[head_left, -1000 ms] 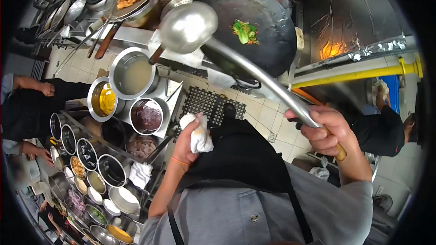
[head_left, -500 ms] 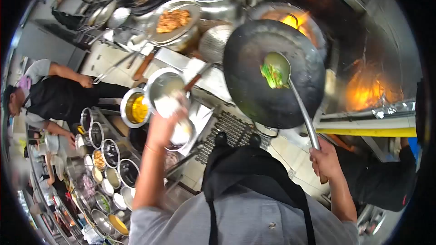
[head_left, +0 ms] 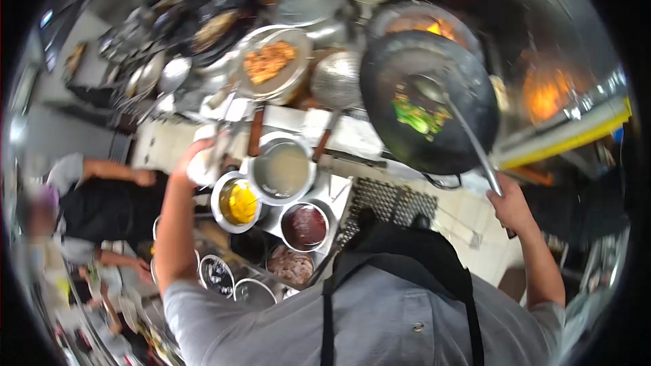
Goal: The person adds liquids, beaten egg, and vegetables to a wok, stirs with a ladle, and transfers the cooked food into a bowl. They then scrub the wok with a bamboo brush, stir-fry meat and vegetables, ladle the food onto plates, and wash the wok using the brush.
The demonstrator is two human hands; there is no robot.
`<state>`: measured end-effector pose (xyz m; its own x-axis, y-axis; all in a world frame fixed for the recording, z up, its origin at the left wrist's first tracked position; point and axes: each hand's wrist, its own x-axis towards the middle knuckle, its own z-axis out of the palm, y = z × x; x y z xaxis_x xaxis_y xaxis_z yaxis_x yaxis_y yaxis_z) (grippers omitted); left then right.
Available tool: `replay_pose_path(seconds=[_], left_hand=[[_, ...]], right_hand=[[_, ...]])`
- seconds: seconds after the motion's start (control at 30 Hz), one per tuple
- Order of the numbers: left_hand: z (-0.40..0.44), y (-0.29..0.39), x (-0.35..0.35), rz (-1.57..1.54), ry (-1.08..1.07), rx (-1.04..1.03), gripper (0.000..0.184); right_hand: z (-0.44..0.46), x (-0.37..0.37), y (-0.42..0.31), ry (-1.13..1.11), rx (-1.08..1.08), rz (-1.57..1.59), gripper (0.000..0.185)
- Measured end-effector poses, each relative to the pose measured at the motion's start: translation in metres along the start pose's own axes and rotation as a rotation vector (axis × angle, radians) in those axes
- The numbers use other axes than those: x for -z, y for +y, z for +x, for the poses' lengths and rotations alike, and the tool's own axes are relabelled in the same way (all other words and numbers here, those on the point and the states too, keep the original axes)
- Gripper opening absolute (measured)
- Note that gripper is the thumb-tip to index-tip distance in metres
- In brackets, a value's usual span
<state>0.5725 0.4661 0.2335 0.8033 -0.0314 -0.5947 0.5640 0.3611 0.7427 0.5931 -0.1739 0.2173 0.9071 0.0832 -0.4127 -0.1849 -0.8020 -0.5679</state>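
In my right hand (head_left: 512, 205), closed round its handle, is a long metal ladle (head_left: 471, 137). The ladle's bowl rests inside a dark wok (head_left: 434, 152), beside chopped green vegetables (head_left: 420, 118). The wok sits over a burner with flame (head_left: 437, 28) showing behind its far rim. My left hand (head_left: 193, 152) is out to the left, smeared by motion. Its fingers seem closed on a blurred white thing (head_left: 202, 168), perhaps a cloth. Near it are a pot of cloudy liquid (head_left: 283, 169) and a bowl of yellow food (head_left: 242, 201).
Orange-brown fried food lies in a strainer (head_left: 270, 61) at the back. A perforated skimmer (head_left: 337, 80) lies beside the wok. A pot of dark red sauce (head_left: 304, 225) and a container of raw meat (head_left: 290, 264) stand nearby. A co-worker in a black apron (head_left: 125, 207) is at left.
My left hand has moved left, away from over the pots, with the white thing. The ladle has tipped its greens into the wok, where they now lie spread out.
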Motion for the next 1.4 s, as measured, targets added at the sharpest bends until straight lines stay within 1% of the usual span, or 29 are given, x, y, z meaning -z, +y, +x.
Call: replay_pose_path(seconds=[0.07, 0.1, 0.13, 0.17, 0.2, 0.27, 0.3, 0.33, 0.4, 0.47, 0.53, 0.6, 0.7, 0.77, 0.8, 0.9, 1.0, 1.03, 1.07, 1.1, 1.13, 1.17, 1.2, 1.23, 1.27, 1.3, 1.33, 1.37, 1.4], left_hand=[[0.015, -0.019, 0.008, 0.013, -0.032, -0.079, 0.04], [0.012, -0.03, -0.016, 0.115, 0.092, -0.189, 0.037], [0.01, -0.037, -0.035, 0.223, 0.201, -0.292, 0.033], [0.005, -0.043, -0.04, 0.227, 0.283, -0.222, 0.031], [-0.003, -0.046, -0.053, 0.229, 0.266, -0.228, 0.031], [-0.03, -0.049, -0.09, 0.621, 0.385, -0.457, 0.033], [-0.041, -0.055, -0.103, 0.531, 0.314, -0.474, 0.035], [-0.049, -0.059, -0.115, 0.595, 0.299, -0.501, 0.033], [-0.062, -0.065, -0.148, 0.609, 0.232, -0.46, 0.034], [-0.063, -0.076, -0.18, 0.724, 0.203, -0.5, 0.032], [-0.059, -0.094, -0.202, 0.941, 0.213, -0.511, 0.03], [-0.057, -0.108, -0.23, 1.177, 0.354, -0.671, 0.029], [-0.044, -0.117, -0.24, 1.374, 0.525, -0.69, 0.025], [-0.036, -0.112, -0.226, 1.033, 0.454, -0.689, 0.024], [-0.029, -0.11, -0.212, 0.975, 0.456, -0.709, 0.026], [-0.001, -0.101, -0.165, 0.461, 0.563, -0.476, 0.029], [0.058, -0.096, -0.082, 0.584, 0.483, -0.473, 0.036], [0.059, -0.089, -0.082, 0.297, 0.455, -0.32, 0.037], [0.048, -0.081, -0.094, 0.405, 0.459, -0.393, 0.04], [0.047, -0.076, -0.089, 0.794, 0.603, -0.595, 0.042], [0.019, -0.063, -0.121, 0.912, 0.757, -0.511, 0.041], [0.003, -0.064, -0.134, 0.877, 0.751, -0.725, 0.036], [-0.018, -0.071, -0.165, 0.654, 0.666, -0.922, 0.032], [-0.035, -0.087, -0.199, 0.47, 0.658, -0.887, 0.03], [-0.041, -0.111, -0.218, 0.39, 0.507, -0.852, 0.033], [-0.042, -0.145, -0.264, -0.107, 0.375, -0.69, 0.034], [-0.036, -0.179, -0.269, -0.188, 0.187, -0.352, 0.034], [-0.008, -0.234, -0.28, -0.429, 0.174, -0.24, 0.031], [-0.002, -0.262, -0.316, -0.497, 0.046, -0.099, 0.029]], right_hand=[[0.007, -0.005, -0.016, -0.02, -0.156, 0.023, 0.041], [0.011, -0.01, -0.002, -0.026, -0.134, 0.015, 0.041], [0.018, -0.017, 0.024, 0.06, 0.065, -0.061, 0.041], [0.021, -0.017, 0.045, 0.149, 0.258, -0.134, 0.04], [0.02, -0.021, 0.051, 0.165, 0.251, -0.136, 0.04], [0.018, -0.022, 0.05, 0.088, 0.174, 0.018, 0.038], [0.012, -0.018, 0.041, 0.062, 0.108, 0.067, 0.033], [0.006, -0.013, 0.031, 0.036, 0.038, 0.118, 0.029], [0.017, -0.002, 0.047, -0.005, 0.113, 0.151, 0.018], [0.013, 0.012, 0.037, -0.122, -0.056, 0.469, 0.012], [0.02, 0.015, 0.044, -0.129, -0.073, 0.573, 0.011], [0.024, 0.014, 0.044, -0.151, -0.082, 0.678, 0.01], [0.028, 0.015, 0.049, -0.188, 0.005, 0.561, 0.014], [0.026, 0.012, 0.048, -0.129, 0.062, 0.442, 0.018], [0.027, 0.008, 0.044, -0.068, 0.12, 0.327, 0.021], [0.032, -0.002, 0.05, 0.003, 0.207, 0.116, 0.029], [0.036, -0.004, 0.05, 0.076, 0.262, -0.001, 0.038], [0.041, -0.005, 0.053, 0.072, 0.281, -0.056, 0.04], [0.041, -0.001, 0.059, 0.067, 0.29, -0.115, 0.042], [0.036, 0.003, 0.058, 0.085, 0.274, -0.022, 0.039], [0.036, 0.004, 0.064, 0.138, 0.233, 0.019, 0.033], [0.038, 0.007, 0.074, 0.209, 0.31, 0.023, 0.031], [0.037, 0.009, 0.084, 0.269, 0.383, 0.029, 0.029], [0.03, 0.015, 0.086, 0.232, 0.271, 0.073, 0.028], [0.022, 0.022, 0.088, 0.189, 0.164, 0.117, 0.028], [0.017, 0.023, 0.098, 0.208, 0.237, 0.194, 0.027], [0.005, 0.024, 0.101, 0.197, 0.222, 0.195, 0.027], [-0.012, 0.028, 0.102, 0.142, 0.115, 0.212, 0.027], [-0.027, 0.032, 0.104, 0.088, 0.01, 0.229, 0.027]])
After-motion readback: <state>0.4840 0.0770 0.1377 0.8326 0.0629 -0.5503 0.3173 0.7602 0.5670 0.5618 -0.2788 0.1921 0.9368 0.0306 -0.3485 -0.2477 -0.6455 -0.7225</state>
